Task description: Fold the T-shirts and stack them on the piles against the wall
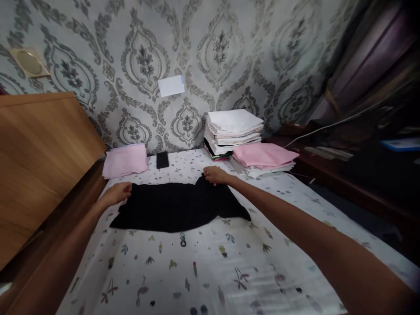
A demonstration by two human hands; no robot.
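Observation:
A black cloth garment (170, 208) lies spread on the patterned white sheet (183, 271), wider than it is deep; its exact kind does not show. My left hand (118, 192) pinches its far left corner. At the far right edge my right hand (215, 174) grips the fabric, which is raised and bunched a little under the fingers. The near edge of the garment rests on the sheet, with a pointed corner at each side.
Folded pink cloth (126, 161) and a black phone-like object (162, 160) lie at the back left. Behind my right hand stand a tall stack of folded white cloths (233, 124) and a lower pile topped with pink cloth (264, 155). A wooden panel (49, 162) borders the left.

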